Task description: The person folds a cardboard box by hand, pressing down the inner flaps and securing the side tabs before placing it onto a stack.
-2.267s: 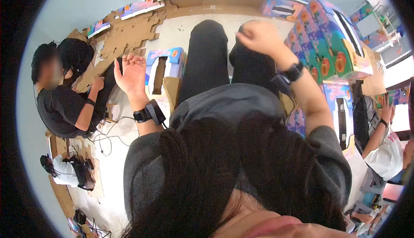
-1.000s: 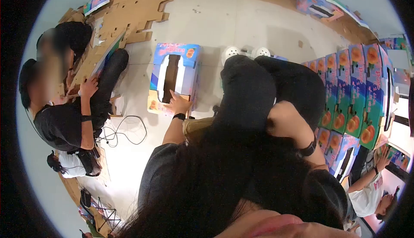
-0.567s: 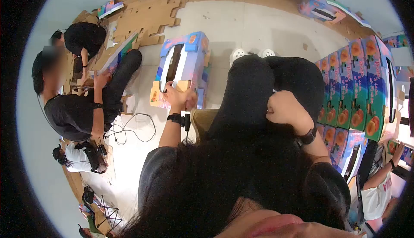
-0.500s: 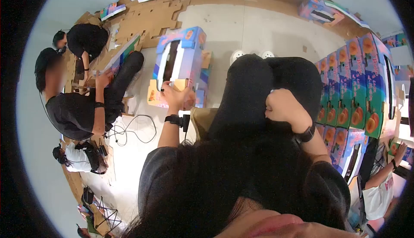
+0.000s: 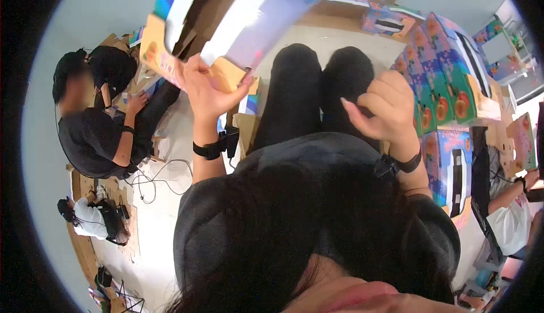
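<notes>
A printed cardboard box (image 5: 263, 21) in blue, purple and orange is held up at the upper left, tilted and partly out of view. My left hand (image 5: 209, 89) grips its lower end, near the orange flaps, and a dark slot runs along its face. My right hand (image 5: 385, 106) is raised above my right thigh, touching nothing, with its fingers curled and the thumb apart. Behind my left hand, part of another printed box (image 5: 249, 103) shows low down.
Stacked printed boxes (image 5: 445, 100) stand close on the right. Two people in black (image 5: 93, 143) sit at the left, one with a cable nearby. A person in white (image 5: 90, 219) is farther back; another person (image 5: 510, 222) is at the far right.
My left hand has lifted the box up and closer to the camera. My right hand has risen off my lap and its fingers have loosened. The view has shifted.
</notes>
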The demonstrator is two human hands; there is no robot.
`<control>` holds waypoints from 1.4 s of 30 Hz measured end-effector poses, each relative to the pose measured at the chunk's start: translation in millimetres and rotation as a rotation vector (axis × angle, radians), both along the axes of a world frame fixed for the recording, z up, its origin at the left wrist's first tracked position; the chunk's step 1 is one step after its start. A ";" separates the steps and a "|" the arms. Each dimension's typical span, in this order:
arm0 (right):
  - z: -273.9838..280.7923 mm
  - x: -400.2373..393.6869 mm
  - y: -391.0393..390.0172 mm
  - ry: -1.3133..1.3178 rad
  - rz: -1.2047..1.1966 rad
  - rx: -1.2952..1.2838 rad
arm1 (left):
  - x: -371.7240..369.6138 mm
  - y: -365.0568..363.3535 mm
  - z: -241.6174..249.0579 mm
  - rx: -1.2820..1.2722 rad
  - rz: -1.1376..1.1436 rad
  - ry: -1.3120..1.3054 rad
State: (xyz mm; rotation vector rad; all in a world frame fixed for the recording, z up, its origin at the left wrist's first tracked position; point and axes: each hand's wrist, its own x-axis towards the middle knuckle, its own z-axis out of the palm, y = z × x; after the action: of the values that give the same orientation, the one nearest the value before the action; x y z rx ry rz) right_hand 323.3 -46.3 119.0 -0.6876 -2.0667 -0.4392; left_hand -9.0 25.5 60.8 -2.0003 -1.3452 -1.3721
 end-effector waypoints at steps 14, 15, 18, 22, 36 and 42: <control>-6.3 45.9 -40.9 0.159 -0.232 0.239 | 56.6 -14.9 -11.5 -0.146 -0.557 0.357; -11.7 45.8 -36.4 0.148 -0.264 0.142 | 59.9 -14.4 -9.3 -0.130 -0.586 0.395; -30.5 41.2 -6.5 0.146 -0.305 0.095 | 68.0 -10.5 -3.4 -0.123 -0.646 0.472; -51.8 43.2 16.9 0.024 -0.417 0.015 | 76.0 -8.8 0.0 -0.114 -0.652 0.509; -71.3 32.7 20.6 0.115 -0.633 -0.193 | 140.7 -13.8 18.6 -0.002 -0.783 0.141; -68.1 31.5 4.9 0.073 -0.642 -0.196 | 152.2 -4.6 -7.9 -0.045 -0.572 0.211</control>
State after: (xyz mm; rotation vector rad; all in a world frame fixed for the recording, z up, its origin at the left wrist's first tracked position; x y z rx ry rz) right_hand 354.8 -41.4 50.9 -1.4732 -1.8001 -0.5580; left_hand 143.2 20.9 52.9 -2.6002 -0.7416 -1.2962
